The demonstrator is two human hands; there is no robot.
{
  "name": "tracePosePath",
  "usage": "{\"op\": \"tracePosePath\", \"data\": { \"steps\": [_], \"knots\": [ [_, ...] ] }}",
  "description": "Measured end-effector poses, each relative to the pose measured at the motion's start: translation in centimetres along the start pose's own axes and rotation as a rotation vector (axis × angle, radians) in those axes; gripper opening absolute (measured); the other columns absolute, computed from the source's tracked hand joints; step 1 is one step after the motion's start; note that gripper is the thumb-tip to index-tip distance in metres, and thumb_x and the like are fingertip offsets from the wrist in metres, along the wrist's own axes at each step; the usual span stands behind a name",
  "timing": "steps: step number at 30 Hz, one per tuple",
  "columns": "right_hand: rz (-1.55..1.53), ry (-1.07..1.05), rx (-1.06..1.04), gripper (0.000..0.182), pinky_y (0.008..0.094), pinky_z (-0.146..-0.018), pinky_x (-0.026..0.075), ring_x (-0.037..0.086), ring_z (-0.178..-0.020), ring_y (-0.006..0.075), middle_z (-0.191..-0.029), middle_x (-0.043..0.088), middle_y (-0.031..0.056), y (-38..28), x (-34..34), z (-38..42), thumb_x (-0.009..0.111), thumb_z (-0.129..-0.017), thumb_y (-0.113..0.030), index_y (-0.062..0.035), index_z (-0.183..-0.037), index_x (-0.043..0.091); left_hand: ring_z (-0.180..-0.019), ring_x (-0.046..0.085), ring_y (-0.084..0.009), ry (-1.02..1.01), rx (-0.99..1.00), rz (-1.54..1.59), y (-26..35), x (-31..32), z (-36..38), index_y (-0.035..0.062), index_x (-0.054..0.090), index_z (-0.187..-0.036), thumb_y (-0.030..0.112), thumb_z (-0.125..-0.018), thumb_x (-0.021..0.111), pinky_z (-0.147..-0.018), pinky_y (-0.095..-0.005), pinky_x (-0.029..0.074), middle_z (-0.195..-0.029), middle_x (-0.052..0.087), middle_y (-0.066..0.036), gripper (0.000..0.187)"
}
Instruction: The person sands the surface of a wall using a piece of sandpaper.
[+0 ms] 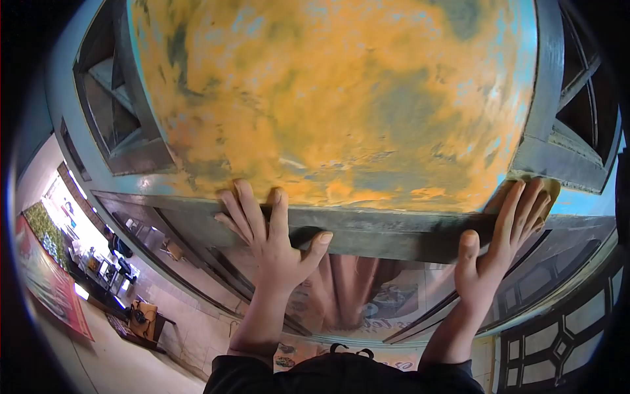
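In the head view a wall panel [328, 98], patchy orange and grey with blue edges, rises in front of me. A dark wooden beam [380, 230] runs below it. My left hand [272, 246] lies over the beam, fingers spread and fingertips at the panel's lower edge, with nothing visible in it. My right hand [495, 249] is at the panel's lower right corner, fingers stretched upward and thumb apart. Beneath its fingers is a tan sheet [552, 194], which looks like sandpaper, pressed against the surface. Most of the sheet is hidden.
Dark-framed vents [108, 108] flank the panel on the left and right. Glass doors [367, 292] stand below the beam. At lower left are a chair [146, 322] with a brown bag and a hanging banner [49, 282]. A patterned dark metal gate [561, 348] is at lower right.
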State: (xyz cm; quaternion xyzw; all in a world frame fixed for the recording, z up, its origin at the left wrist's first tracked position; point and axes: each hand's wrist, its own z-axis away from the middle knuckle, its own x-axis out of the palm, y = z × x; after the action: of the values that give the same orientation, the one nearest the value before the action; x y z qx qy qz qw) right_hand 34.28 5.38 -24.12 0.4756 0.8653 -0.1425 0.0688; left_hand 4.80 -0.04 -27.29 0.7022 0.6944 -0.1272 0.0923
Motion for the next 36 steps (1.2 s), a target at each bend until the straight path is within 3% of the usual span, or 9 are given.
{"op": "tracePosePath", "data": {
  "steps": [4, 7, 11, 16, 19, 20, 27, 31, 36],
  "knots": [
    [0.019, -0.203, -0.165, 0.082, 0.0712, -0.114, -0.001, 0.009, -0.149, 0.0519, -0.162, 0.025, 0.0207, -4.3, 1.4, 1.7, 0.046, -0.093, -0.068, -0.014, -0.154, 0.037, -0.148, 0.001, -0.0552, 0.027, -0.081, 0.053, -2.3, -0.3, 0.7, 0.0101, 0.039, -0.15, 0.063, -0.086, 0.064, -0.11, -0.0734, 0.0, -0.161, 0.012, -0.033, 0.087],
    [0.139, -0.201, -0.182, 0.077, 0.0728, -0.112, -0.001, 0.009, -0.148, 0.055, -0.16, 0.028, 0.0231, -4.0, 2.3, 3.1, 0.047, -0.094, -0.065, -0.0118, -0.149, 0.044, -0.15, 0.002, -0.0516, 0.025, -0.062, 0.008, -4.8, -1.0, 1.1, 0.0065, 0.025, -0.157, 0.065, -0.092, 0.053, -0.113, -0.0695, 0.001, -0.163, 0.006, -0.03, 0.092],
    [-0.013, -0.097, -0.061, 0.08, 0.0706, -0.113, -0.005, 0.007, -0.15, 0.0507, -0.161, 0.024, 0.024, -6.7, 2.1, 0.0, 0.043, -0.095, -0.066, -0.0109, -0.153, 0.039, -0.149, 0.006, -0.053, 0.08, -0.136, 0.026, -7.9, -1.7, 1.3, 0.0082, 0.03, -0.155, 0.065, -0.091, 0.054, -0.115, -0.0672, 0.008, -0.162, 0.012, -0.03, 0.089],
    [0.062, -0.263, -0.285, 0.065, 0.0756, -0.11, -0.007, 0.011, -0.149, 0.0511, -0.161, 0.032, 0.0121, -10.4, 4.3, 3.3, 0.048, -0.095, -0.063, -0.0238, -0.146, 0.052, -0.15, 0.006, -0.0503, 0.131, -0.166, 0.073, -11.7, -1.7, 1.4, 0.0047, 0.026, -0.156, 0.071, -0.094, 0.041, -0.113, -0.0697, 0.007, -0.163, 0.011, -0.028, 0.092],
    [0.008, -0.273, -0.146, 0.064, 0.0741, -0.111, -0.004, 0.014, -0.148, 0.0528, -0.16, 0.033, 0.015, -10.0, 2.6, 1.9, 0.052, -0.094, -0.06, -0.0204, -0.144, 0.053, -0.15, 0.007, -0.0499, 0.131, -0.168, 0.017, -12.9, -2.3, 1.2, 0.0035, 0.025, -0.156, 0.072, -0.093, 0.04, -0.113, -0.0695, 0.005, -0.163, 0.011, -0.028, 0.094],
    [0.005, -0.202, -0.104, 0.067, 0.0715, -0.113, -0.004, 0.012, -0.148, 0.0527, -0.16, 0.032, 0.0177, -10.3, 2.5, 0.4, 0.051, -0.094, -0.061, -0.0176, -0.146, 0.052, -0.152, 0.009, -0.0437, 0.125, -0.165, -0.047, -13.2, -2.3, 1.3, -0.0002, 0.023, -0.156, 0.071, -0.094, 0.037, -0.118, -0.059, 0.009, -0.163, 0.013, -0.028, 0.096],
    [0.126, -0.154, -0.407, 0.068, 0.0672, -0.116, -0.003, 0.015, -0.148, 0.0505, -0.158, 0.036, 0.0144, -12.3, 5.7, 3.2, 0.046, -0.095, -0.065, -0.021, -0.147, 0.05, -0.15, 0.009, -0.0504, 0.186, -0.11, -0.014, -14.2, -1.7, 1.9, 0.0028, 0.024, -0.157, 0.063, -0.096, 0.04, -0.115, -0.067, 0.006, -0.161, 0.014, -0.031, 0.087],
    [0.034, -0.065, -0.075, 0.071, 0.0673, -0.116, 0.001, 0.017, -0.147, 0.0531, -0.158, 0.034, 0.0181, -11.3, 3.2, -1.7, 0.049, -0.094, -0.065, -0.0182, -0.146, 0.051, -0.149, 0.011, -0.0504, 0.215, -0.124, 0.033, -14.0, -1.5, 2.1, 0.0031, 0.027, -0.156, 0.062, -0.099, 0.031, -0.116, -0.0672, 0.007, -0.161, 0.017, -0.03, 0.082],
    [0.121, -0.191, -0.248, 0.069, 0.0677, -0.116, 0.0, 0.018, -0.148, 0.0504, -0.158, 0.036, 0.0165, -14.1, 4.2, 0.8, 0.049, -0.092, -0.068, -0.0252, -0.146, 0.052, -0.149, 0.013, -0.0505, 0.195, -0.145, 0.061, -14.0, -1.8, 2.3, 0.0016, 0.031, -0.153, 0.061, -0.099, 0.032, -0.116, -0.0674, 0.009, -0.159, 0.021, -0.031, 0.08]
  ]
}}
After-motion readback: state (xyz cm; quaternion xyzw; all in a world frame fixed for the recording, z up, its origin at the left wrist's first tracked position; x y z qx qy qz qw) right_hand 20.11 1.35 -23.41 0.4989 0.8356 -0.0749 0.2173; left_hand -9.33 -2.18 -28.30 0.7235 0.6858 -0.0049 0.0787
